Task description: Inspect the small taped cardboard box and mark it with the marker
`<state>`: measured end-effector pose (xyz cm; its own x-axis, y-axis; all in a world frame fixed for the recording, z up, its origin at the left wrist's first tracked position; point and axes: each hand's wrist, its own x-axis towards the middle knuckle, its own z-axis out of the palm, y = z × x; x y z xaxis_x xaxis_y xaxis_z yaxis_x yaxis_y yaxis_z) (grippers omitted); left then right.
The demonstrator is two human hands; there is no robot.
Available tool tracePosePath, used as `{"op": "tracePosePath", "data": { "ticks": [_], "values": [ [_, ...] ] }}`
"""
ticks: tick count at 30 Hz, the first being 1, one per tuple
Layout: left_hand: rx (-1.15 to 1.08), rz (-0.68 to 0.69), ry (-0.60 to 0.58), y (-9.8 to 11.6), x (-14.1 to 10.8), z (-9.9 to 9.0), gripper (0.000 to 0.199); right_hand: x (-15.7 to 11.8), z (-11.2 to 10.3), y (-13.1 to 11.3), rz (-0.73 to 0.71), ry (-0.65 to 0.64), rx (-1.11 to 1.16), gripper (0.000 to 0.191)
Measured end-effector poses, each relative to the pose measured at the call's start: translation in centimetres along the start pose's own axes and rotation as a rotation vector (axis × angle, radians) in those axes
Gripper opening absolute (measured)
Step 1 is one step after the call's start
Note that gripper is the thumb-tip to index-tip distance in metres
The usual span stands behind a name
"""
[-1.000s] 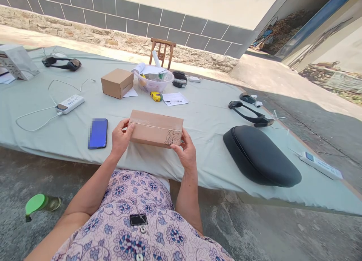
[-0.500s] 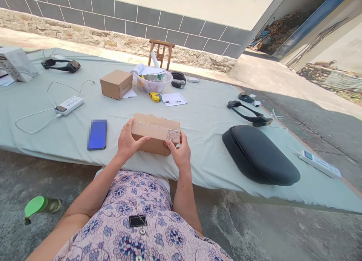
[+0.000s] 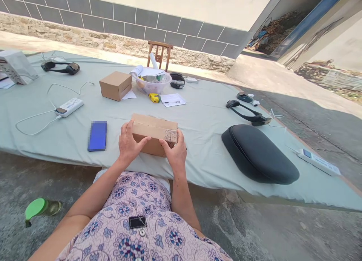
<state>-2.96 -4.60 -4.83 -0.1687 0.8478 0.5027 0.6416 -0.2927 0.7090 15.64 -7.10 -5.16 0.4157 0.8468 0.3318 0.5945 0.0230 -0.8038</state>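
Both grips close on the brown box (image 3: 155,133): we note the left hand (image 3: 128,145) wrapped over its near left end, thumb lying across the front face, and the right hand (image 3: 174,151) clasping the near right corner by a dark scribbled mark. The box is taped along its top and sits low at the near edge of the cloth-covered counter (image 3: 203,114). Left of the box a blue phone (image 3: 97,135) lies flat. Beyond the box, a smaller carton (image 3: 115,85), a clear bowl (image 3: 154,82) and a yellow tape measure (image 3: 154,97). Right of the box, well apart, a black padded case (image 3: 258,154).
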Motion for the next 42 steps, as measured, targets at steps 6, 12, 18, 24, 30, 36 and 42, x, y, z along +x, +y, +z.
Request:
{"op": "tracePosePath", "data": {
  "ticks": [6,12,18,24,30,36,42],
  "values": [
    [-0.358,-0.188,0.031,-1.0,1.1,-1.2,0.06,0.6,-0.5,1.6,0.019,-0.052,0.326,0.068],
    [-0.47,-0.236,0.086,-1.6,1.8,-1.8,0.032,1.0,-1.0,2.8,-0.086,-0.154,0.348,0.05],
    [-0.401,-0.181,0.075,-1.7,2.1,-2.4,0.03,1.2,-2.2,3.1,-0.145,-0.31,0.225,0.069],
    [-0.445,-0.267,-0.141,-2.4,2.4,-1.9,0.05,1.4,-0.9,3.4,-0.014,-0.285,0.22,0.075],
    [-0.485,-0.313,-0.147,-4.2,2.4,-0.6,0.052,1.9,1.4,4.7,0.088,-0.177,0.344,0.073],
    [-0.447,-0.349,-0.05,-4.8,2.4,-0.1,0.036,1.6,1.1,4.9,-0.023,-0.297,0.389,0.087],
    [-0.476,-0.33,-0.153,-4.1,2.0,0.2,0.049,1.2,0.9,3.7,-0.017,-0.309,0.284,0.094]
  ]
}}
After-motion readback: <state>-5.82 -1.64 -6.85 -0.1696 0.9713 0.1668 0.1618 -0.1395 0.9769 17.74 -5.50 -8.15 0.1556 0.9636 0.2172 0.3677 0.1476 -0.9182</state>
